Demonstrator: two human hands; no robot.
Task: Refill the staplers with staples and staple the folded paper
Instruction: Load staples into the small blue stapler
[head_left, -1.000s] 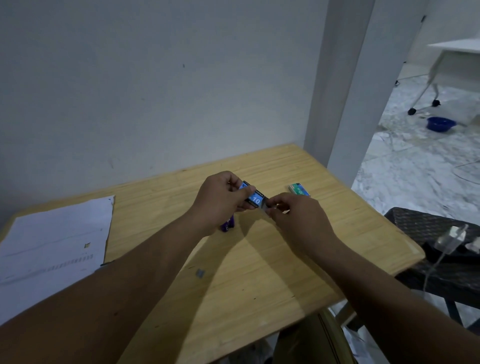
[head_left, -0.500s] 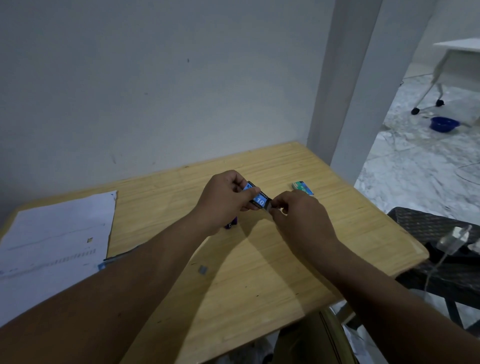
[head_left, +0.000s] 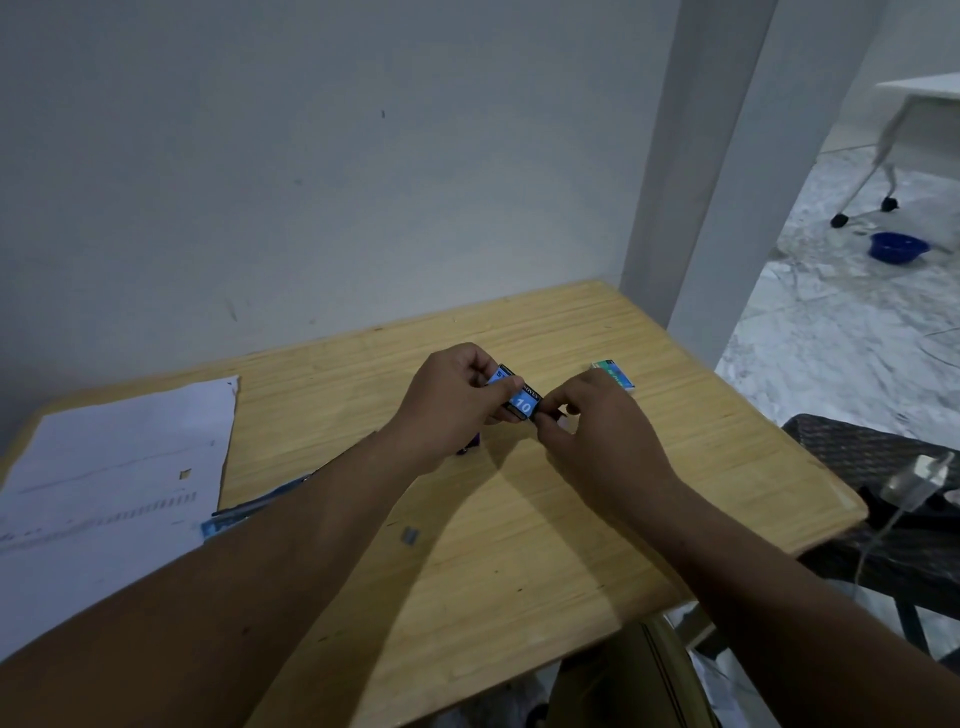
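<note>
You are at the very start of the refill, as far as this view shows. Your left hand (head_left: 457, 402) grips a small blue staple box (head_left: 515, 399) marked "10", fingers curled round it and thumb on top, holding it just above the tabletop (head_left: 545, 561). Your right hand (head_left: 597, 431) pinches at the near end of that box, seemingly working its flap or drawing something out; the fingertips hide what, so you cannot tell whether a strip of staples is out yet.

No stapler shows as open or loaded. A small dark purple object (head_left: 470, 446), possibly a stapler, peeks out under your left wrist, mostly hidden. A second, green and white box (head_left: 615, 375) lies on the tabletop just beyond your right hand, untouched. A short loose strip of staples (head_left: 411, 535) sits on the wood near your left forearm.

The paper (head_left: 114, 483) lies flat at the left edge of the tabletop, well apart from your hands. Judging from this, loading the staplers and stapling the paper both remain ahead.
</note>
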